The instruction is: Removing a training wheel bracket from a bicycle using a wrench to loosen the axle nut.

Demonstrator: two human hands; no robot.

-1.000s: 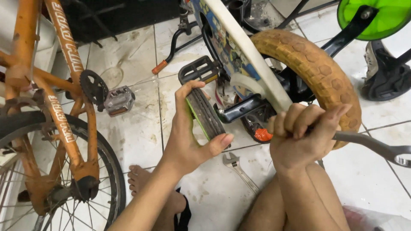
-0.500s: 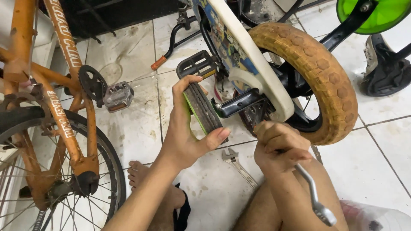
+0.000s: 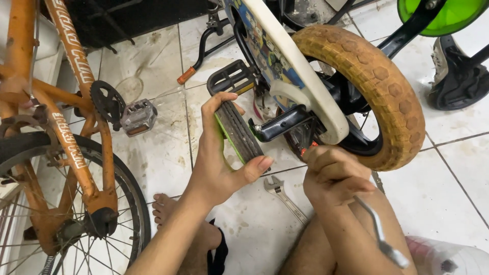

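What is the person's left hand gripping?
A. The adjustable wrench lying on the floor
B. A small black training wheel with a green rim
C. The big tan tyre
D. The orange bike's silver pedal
B: the left hand wraps around the small training wheel, thumb on one edge and fingers over the other, while the adjustable wrench lies untouched on the tiled floor.

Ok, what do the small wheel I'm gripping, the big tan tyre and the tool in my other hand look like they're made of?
The small wheel in the left hand looks like plastic: a bright green side with a black, ribbed, rubbery tread. The tan tyre looks like matte rubber or foam, moulded in a block pattern and scuffed. The tool in the right hand looks like steel: grey with a dull shine.
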